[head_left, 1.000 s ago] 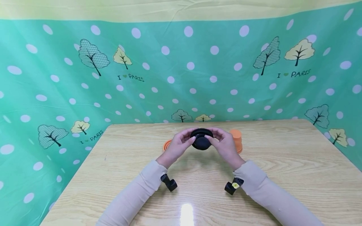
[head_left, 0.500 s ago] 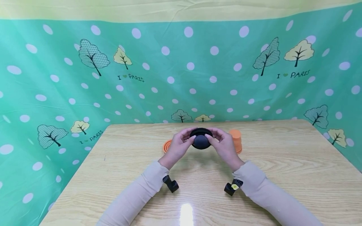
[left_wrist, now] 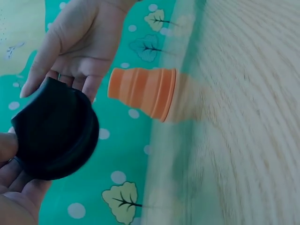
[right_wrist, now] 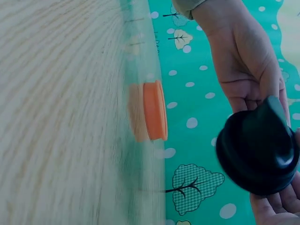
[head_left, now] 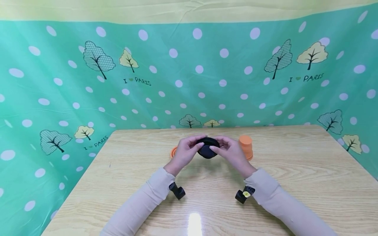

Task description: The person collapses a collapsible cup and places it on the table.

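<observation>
A black, round, flexible-looking collapsible cup (head_left: 208, 152) is held above the table between both hands. My left hand (head_left: 183, 152) grips its left side, thumb on the near face and fingers behind the rim. On the opposite side my right hand (head_left: 234, 153) holds it likewise, its thumb pressing the near face. In the left wrist view the cup (left_wrist: 58, 131) has a dented edge beside the thumb. From the right wrist, the cup (right_wrist: 255, 152) shows a wide rim and a pushed-up, creased part.
Behind my right hand an orange collapsible cup (head_left: 245, 144) stands extended, wide end down on the wooden table (head_left: 138, 177). A flattened orange cup (head_left: 173, 152) lies behind my left hand, partly hidden. A green patterned cloth (head_left: 189, 72) hangs beyond the table.
The black cup has dipped slightly and shifted a little left. My right thumb now lies further across its near face. Both hands keep their hold.
</observation>
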The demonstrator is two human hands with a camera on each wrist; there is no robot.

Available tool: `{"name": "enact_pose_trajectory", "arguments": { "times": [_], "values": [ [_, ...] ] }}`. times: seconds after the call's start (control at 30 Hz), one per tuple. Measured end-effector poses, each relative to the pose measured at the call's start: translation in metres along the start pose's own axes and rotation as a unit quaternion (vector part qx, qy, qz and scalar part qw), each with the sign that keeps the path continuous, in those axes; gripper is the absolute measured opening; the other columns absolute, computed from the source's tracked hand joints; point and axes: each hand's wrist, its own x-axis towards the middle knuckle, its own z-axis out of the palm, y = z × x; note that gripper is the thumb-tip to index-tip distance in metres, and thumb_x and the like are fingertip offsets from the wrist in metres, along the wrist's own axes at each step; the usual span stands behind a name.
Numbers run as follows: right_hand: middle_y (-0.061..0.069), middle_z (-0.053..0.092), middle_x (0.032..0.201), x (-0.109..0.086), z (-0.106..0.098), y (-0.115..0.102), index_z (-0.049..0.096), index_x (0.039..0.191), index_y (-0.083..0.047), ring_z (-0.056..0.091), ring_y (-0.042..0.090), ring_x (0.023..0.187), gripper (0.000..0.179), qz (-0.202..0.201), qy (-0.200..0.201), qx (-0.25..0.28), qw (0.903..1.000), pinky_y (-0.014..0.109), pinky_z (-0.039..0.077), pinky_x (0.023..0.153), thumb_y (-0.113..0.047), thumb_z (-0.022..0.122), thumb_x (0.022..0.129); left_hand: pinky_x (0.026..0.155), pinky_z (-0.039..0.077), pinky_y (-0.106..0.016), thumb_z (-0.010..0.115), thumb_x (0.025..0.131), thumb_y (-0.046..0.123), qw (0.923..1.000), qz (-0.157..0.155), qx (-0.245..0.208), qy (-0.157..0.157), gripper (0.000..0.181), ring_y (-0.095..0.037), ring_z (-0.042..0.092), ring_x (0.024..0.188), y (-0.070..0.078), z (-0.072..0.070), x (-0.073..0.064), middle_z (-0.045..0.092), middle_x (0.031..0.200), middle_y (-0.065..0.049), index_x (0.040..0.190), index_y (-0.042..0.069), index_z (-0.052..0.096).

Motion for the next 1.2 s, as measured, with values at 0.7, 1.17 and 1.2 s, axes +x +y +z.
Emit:
{"name": "enact_pose_trajectory", "arguments": {
  "times": [0.7,1.17,1.2],
  "values": [
    [0.019,0.064,0.113,-0.001,0.006,-0.001,0.061,0.115,0.004,0.063,0.024,0.100,0.036,0.013,-0.031,-0.010,0.9994,0.022,0.052,0.081,-0.011,0.072,0.084,0.092,0.049,-0.026,0.054,0.094,0.001,0.9989,-0.005,0.024,-0.040,0.032,-0.031,0.056,0.116,0.021,0.001,-0.006,0.057,0.127,-0.022,0.125,-0.008,0.055],
    [0.006,0.066,0.101,0.000,0.005,-0.005,0.053,0.116,0.012,0.064,0.008,0.089,0.035,0.006,0.023,0.136,0.9904,0.020,0.053,0.078,0.001,0.066,0.085,0.104,0.039,-0.038,0.047,0.099,0.016,0.9941,-0.055,-0.089,-0.027,0.041,-0.022,0.050,0.121,0.007,-0.004,-0.001,0.052,0.134,-0.019,0.136,-0.002,0.046],
    [0.003,0.066,0.099,0.001,0.004,-0.005,0.052,0.116,0.012,0.064,0.008,0.089,0.035,0.005,0.024,0.145,0.9892,0.021,0.053,0.077,0.002,0.065,0.086,0.103,0.040,-0.037,0.046,0.099,0.016,0.9936,-0.059,-0.093,-0.027,0.041,-0.021,0.051,0.119,0.007,-0.004,-0.001,0.052,0.133,-0.020,0.136,-0.002,0.045]
  ]
}}
